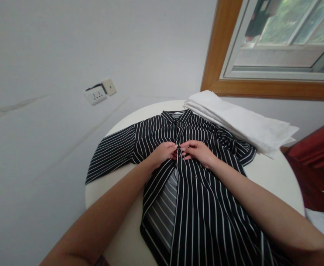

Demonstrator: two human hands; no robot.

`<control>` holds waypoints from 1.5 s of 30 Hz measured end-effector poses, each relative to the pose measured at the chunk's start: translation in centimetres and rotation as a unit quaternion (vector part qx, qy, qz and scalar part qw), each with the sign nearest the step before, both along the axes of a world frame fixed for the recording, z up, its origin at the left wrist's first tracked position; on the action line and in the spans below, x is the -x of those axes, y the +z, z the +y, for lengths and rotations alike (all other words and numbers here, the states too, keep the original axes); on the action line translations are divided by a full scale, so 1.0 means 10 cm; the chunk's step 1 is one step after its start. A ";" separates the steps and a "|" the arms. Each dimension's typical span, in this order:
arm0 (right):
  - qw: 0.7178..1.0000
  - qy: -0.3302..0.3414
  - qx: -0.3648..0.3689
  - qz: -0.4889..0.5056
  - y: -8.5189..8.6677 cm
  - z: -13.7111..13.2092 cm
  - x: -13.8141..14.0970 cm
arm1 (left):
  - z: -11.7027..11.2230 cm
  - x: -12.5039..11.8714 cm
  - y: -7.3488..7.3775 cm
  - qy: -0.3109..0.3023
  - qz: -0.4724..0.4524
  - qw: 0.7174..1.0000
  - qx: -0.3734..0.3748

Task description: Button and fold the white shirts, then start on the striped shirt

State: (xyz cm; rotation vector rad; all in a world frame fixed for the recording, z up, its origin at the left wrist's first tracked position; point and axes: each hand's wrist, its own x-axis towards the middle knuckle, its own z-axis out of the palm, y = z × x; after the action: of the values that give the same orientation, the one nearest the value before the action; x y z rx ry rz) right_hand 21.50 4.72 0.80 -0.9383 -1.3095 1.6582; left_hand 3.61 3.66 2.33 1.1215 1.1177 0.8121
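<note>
A black shirt with thin white stripes (200, 207) lies face up on a round white table (114, 192), collar toward the wall. Its front hangs open below the chest, showing the grey inside. My left hand (163, 153) pinches the left edge of the shirt's front at chest height. My right hand (197, 151) pinches the right edge, fingertips meeting the left hand's at the button line. One short sleeve (110, 155) spreads out to the left.
A stack of folded white cloth (242, 123) lies at the table's far right edge, touching the shirt's right shoulder. A wall socket (95, 95) sits on the white wall behind. A wooden-framed window (272, 48) is at upper right, dark red furniture (317, 166) at right.
</note>
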 end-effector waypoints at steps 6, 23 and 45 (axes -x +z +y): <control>1.000 -0.006 0.017 -0.011 0.00 -0.01 0.01 | 0.00 0.01 0.00 -0.015 0.022 1.000 -0.007; 0.989 0.011 -0.096 -0.114 -0.01 -0.04 0.06 | 0.01 -0.02 -0.08 -0.027 0.178 0.971 -0.157; 0.985 0.020 -0.094 -0.146 -0.05 -0.02 0.07 | 0.01 0.05 -0.04 -0.096 0.150 0.970 -0.165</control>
State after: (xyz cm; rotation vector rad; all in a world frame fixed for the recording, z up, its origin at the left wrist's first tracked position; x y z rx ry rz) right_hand 20.84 4.51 0.32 -1.0744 -1.6577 1.4338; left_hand 3.07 3.80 1.97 1.6483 1.1214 0.7056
